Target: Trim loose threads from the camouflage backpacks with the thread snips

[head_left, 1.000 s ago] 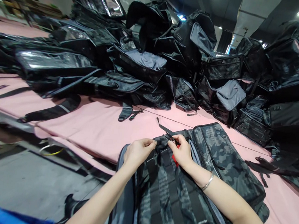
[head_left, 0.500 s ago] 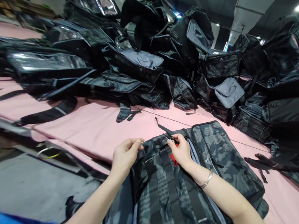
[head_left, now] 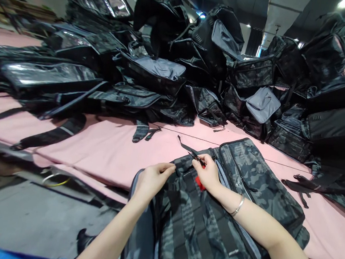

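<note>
A dark camouflage backpack [head_left: 239,193] lies on the pink table [head_left: 106,147] in front of me, its black webbing straps facing up. My left hand [head_left: 152,178] is closed in a pinch on the fabric at the bag's top left edge. My right hand [head_left: 207,173] is closed on a small tool with red handles, which looks like thread snips; its dark tip sits at the bag's top seam. A thin black strap [head_left: 186,146] runs away from that spot. A bracelet is on my right wrist.
A big heap of black and camouflage backpacks [head_left: 178,65] fills the far side of the table from left to right. Loose black straps [head_left: 143,130] trail onto the pink surface. The table's near edge and grey floor [head_left: 30,213] lie at lower left.
My left hand drew back to the left off the bag half a second ago, then returned and pinched the top edge again. My right hand stayed at the seam.
</note>
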A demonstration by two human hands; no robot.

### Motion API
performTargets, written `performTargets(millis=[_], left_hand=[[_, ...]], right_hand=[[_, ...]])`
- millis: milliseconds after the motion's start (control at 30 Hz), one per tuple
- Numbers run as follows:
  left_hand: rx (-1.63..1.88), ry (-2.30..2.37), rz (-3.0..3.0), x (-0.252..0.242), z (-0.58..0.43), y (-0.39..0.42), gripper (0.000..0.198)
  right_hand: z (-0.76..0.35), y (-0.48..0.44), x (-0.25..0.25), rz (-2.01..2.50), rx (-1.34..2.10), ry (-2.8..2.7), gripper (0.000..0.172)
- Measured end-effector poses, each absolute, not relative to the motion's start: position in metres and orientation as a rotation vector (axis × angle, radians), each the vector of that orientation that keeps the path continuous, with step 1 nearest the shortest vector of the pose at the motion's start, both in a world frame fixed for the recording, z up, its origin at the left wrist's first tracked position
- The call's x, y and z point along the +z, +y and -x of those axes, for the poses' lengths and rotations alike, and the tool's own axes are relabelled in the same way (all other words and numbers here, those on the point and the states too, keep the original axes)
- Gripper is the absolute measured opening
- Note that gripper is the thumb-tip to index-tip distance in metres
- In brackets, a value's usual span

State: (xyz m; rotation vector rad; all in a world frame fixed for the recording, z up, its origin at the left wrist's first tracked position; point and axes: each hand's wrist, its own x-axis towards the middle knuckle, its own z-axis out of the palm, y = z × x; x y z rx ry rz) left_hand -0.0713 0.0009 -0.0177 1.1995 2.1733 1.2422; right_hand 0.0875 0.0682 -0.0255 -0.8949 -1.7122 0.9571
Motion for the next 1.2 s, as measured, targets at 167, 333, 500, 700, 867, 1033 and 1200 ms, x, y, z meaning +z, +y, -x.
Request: performTargets(millis=[167, 333, 500, 700, 867, 1033, 1200], left_hand=[[1.252, 2.191, -1.182, -0.033, 0.067, 0.001, 0.028], [1.334, 2.163, -1.164, -0.04, 0.065, -0.002, 0.035], [1.413, 2.13, -1.149, -0.042, 0.061, -0.002, 0.035], [1.465, 2.107, -1.134, -0.042, 0.057, -0.002, 0.035], [1.483, 2.106, -1.138, -0.044, 0.054, -0.004, 0.034], [1.493, 2.097, -1.143, -0.044, 0.053, -0.005, 0.035], [1.492, 2.094, -1.143, -0.044, 0.053, -0.004, 0.036]], right_hand=[[-0.089, 0.062, -0.027, 1.01, 0.755, -2.002, 0.011], [-0.091, 0.053, -0.025, 1.017, 0.566, -2.226, 0.016], [-0.092, 0.048, -0.021, 1.02, 0.466, -2.308, 0.016], [-0.092, 0.049, -0.021, 1.031, 0.484, -2.298, 0.015], [-0.09, 0.049, -0.025, 1.038, 0.506, -2.27, 0.014], [-0.084, 0.046, -0.034, 1.058, 0.77, -2.083, 0.007], [-0.081, 0.044, -0.032, 1.025, 1.003, -1.887, 0.007]])
